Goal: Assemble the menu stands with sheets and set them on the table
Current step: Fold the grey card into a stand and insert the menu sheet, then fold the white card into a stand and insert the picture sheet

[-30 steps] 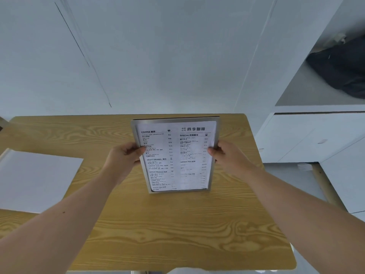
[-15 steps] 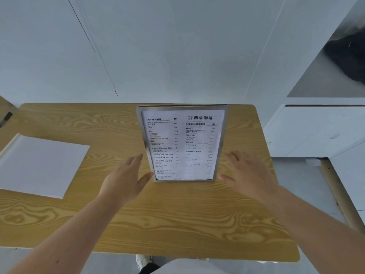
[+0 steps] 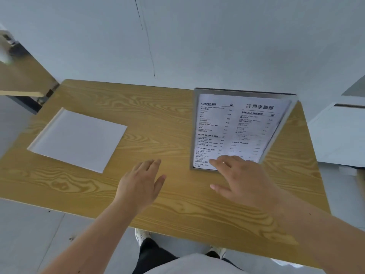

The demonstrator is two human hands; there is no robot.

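A menu stand (image 3: 235, 127) with a grey frame and a printed drinks sheet stands upright on the wooden table (image 3: 169, 119), at the right. A white sheet (image 3: 79, 138) lies flat on the table's left side. My left hand (image 3: 141, 184) hovers open over the table's middle, holding nothing. My right hand (image 3: 241, 178) is open in front of the stand's lower right corner, fingers spread; its fingertips overlap the sheet's bottom edge, and I cannot tell whether they touch it.
A white wall rises right behind the table. A white cabinet (image 3: 339, 133) stands to the right, and another wooden surface (image 3: 21, 80) shows at the far left. My feet (image 3: 141, 235) are on the grey floor below the near table edge.
Both hands let go of the menu stand and drew back open. My view has swung left, so the stand now sits at the right and the white sheet nearer the middle.
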